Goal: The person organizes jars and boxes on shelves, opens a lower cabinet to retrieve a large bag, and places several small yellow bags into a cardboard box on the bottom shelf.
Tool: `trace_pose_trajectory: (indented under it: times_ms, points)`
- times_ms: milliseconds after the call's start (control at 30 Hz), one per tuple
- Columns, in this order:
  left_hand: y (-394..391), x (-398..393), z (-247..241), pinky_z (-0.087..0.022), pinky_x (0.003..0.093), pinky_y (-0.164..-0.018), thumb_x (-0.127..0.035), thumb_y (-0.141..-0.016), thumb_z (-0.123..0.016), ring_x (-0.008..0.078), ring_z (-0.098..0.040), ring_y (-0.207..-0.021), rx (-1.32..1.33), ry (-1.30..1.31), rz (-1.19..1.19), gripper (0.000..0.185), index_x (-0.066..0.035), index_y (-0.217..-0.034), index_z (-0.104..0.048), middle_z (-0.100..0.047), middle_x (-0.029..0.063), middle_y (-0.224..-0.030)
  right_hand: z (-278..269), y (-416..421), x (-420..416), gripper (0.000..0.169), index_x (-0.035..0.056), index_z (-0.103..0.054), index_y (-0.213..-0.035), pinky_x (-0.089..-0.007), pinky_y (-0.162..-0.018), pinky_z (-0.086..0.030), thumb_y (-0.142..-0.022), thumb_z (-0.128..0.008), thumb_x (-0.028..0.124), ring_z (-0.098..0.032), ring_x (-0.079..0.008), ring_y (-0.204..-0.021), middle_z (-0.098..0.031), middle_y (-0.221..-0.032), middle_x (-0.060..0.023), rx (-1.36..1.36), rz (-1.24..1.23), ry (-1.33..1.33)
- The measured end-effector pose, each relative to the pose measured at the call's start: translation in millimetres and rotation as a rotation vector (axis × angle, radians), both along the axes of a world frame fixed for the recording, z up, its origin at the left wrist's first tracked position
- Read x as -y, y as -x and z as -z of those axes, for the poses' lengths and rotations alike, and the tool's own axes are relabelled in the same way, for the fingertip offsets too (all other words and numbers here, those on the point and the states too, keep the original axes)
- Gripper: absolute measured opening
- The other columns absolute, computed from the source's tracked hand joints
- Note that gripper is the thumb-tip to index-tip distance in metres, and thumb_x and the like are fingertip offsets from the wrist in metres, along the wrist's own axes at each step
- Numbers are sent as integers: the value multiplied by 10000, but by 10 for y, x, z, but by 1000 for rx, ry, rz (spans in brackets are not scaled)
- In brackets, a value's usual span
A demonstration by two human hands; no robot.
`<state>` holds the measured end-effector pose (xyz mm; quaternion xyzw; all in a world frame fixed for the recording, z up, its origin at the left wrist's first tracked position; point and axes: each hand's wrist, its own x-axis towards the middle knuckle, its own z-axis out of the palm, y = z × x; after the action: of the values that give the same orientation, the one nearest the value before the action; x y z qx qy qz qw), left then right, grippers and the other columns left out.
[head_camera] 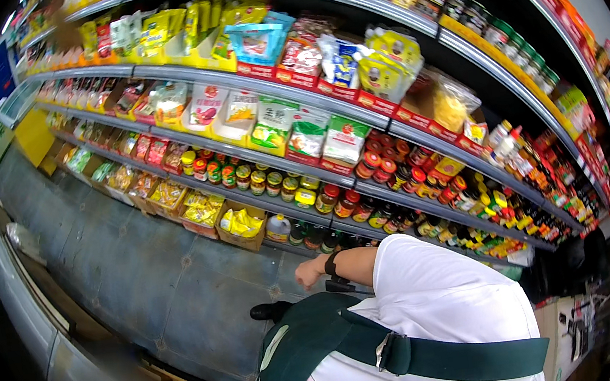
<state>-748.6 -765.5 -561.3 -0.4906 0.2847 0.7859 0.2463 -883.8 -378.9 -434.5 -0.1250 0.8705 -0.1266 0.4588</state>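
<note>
My right hand hangs above the tiled floor in front of the lowest shelf, its fingers curled in a loose fist. I see nothing in it. A black band circles that wrist, and a small dark object shows just below it, too unclear to name. My left hand is out of view. Nearest beyond the right hand are a clear plastic jug and dark glass bottles on the bottom level. Beside them stands a cardboard box of yellow packets. A dark green apron covers my front.
Long grocery shelves run along my right side, with jars, pouches and bottles. Grey floor tiles stretch ahead. A pale metallic cabinet edge borders the other side. A yellow panel stands farther off.
</note>
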Motion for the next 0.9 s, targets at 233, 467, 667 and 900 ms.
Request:
trace_pose_trajectory:
  times_ms: [233, 467, 667, 900]
  points:
    - [133, -136, -84, -470, 363, -983, -318, -930, -637, 236, -567, -1136, -9, 8, 94, 413, -63, -1247, -571, -610, 83, -1219, 4, -211, -34, 441, 44, -687, -1081, -457, -849, -500, -736, -745, 312, -639, -339, -1021, -695, -1069, -154, -87, 75, 50]
    - [177, -191, -144, -471, 358, -982, -317, -928, -641, 232, -571, -1134, 1, 20, 103, 417, -63, -1251, -570, -609, 85, -1225, 44, -219, -214, 408, 52, -679, -1030, -456, -833, -498, -723, -743, 314, -643, -340, -973, -694, -1014, -157, -33, -12, -17]
    - [158, -191, -179, -472, 353, -982, -317, -926, -645, 229, -574, -1132, 19, 26, 87, 421, -64, -1254, -569, -608, 87, -1230, -101, 138, -350, 439, 59, -681, -1085, -441, -844, -499, -740, -754, 322, -640, -320, -1005, -692, -1051, -146, -77, -23, -19]
    - [140, 25, -244, -473, 347, -982, -316, -925, -649, 225, -578, -1131, 67, 91, 40, 425, -65, -1258, -567, -608, 89, -1236, -131, 304, -265, 491, 41, -638, -1206, -439, -934, -478, -804, -715, 313, -601, -350, -1112, -656, -1180, -173, -22, -7, 0]
